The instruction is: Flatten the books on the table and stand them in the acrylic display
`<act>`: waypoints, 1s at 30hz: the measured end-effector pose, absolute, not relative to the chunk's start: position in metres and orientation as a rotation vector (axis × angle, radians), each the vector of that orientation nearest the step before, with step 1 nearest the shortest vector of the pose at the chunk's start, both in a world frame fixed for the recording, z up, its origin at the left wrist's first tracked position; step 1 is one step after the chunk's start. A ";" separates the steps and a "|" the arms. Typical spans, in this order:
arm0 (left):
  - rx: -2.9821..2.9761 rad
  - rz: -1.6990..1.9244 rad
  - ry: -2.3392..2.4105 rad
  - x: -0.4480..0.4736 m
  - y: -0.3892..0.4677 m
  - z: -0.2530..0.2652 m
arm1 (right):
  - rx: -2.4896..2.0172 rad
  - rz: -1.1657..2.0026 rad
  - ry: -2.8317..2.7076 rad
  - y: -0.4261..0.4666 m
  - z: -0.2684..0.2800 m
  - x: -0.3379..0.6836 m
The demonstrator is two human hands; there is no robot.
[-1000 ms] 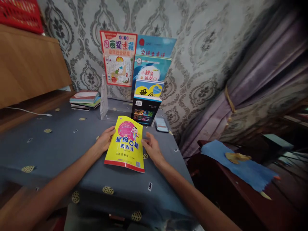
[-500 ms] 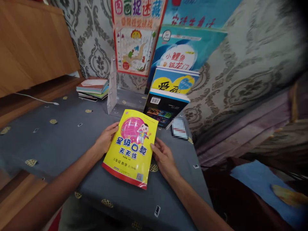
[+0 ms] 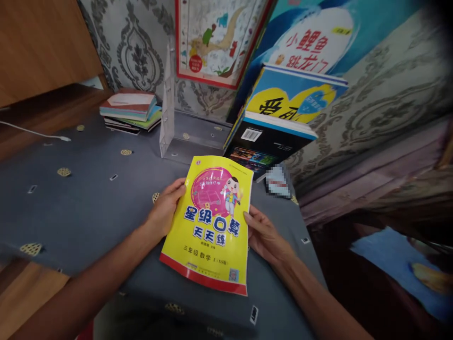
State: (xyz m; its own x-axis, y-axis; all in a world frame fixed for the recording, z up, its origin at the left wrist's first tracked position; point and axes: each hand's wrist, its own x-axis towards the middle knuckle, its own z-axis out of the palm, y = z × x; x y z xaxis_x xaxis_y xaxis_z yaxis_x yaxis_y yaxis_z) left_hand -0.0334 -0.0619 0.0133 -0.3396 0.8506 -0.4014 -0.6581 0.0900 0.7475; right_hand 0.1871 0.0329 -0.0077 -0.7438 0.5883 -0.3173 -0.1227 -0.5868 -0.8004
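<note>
A yellow workbook [image 3: 208,241] with a red bottom strip and a pink circle on its cover is held above the table, cover facing me and slightly bowed. My left hand [image 3: 166,208] grips its left edge, thumb on the front. On the opposite edge, my right hand [image 3: 267,231] is closed with the thumb on the cover and the fingers behind. Beyond the workbook, a clear book stand [image 3: 167,108] rises on the table, with a dark book with a barcode [image 3: 271,141] and a blue-and-yellow book [image 3: 297,97] upright at its right side.
A stack of books [image 3: 129,111] lies at the back left of the grey cloth-covered table [image 3: 88,203]. A white cable [image 3: 35,132] runs along the left. A small blurred object [image 3: 278,182] sits by the dark book. Large picture books [image 3: 318,38] lean at the wall.
The workbook and both hands appear slightly further right and closer, still in the same grip. The view has tilted down, so the upright books sit higher and larger.
</note>
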 end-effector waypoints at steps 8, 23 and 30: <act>0.240 1.526 1.221 -0.031 -0.061 0.011 | -0.825 2.330 -1.147 0.035 -0.010 0.191; 0.989 1.523 1.846 -0.044 -0.060 -0.013 | -0.699 2.297 -1.316 0.029 -0.005 0.185; 1.712 1.131 2.086 -0.037 -0.066 -0.021 | -0.713 2.314 -1.403 0.033 -0.006 0.188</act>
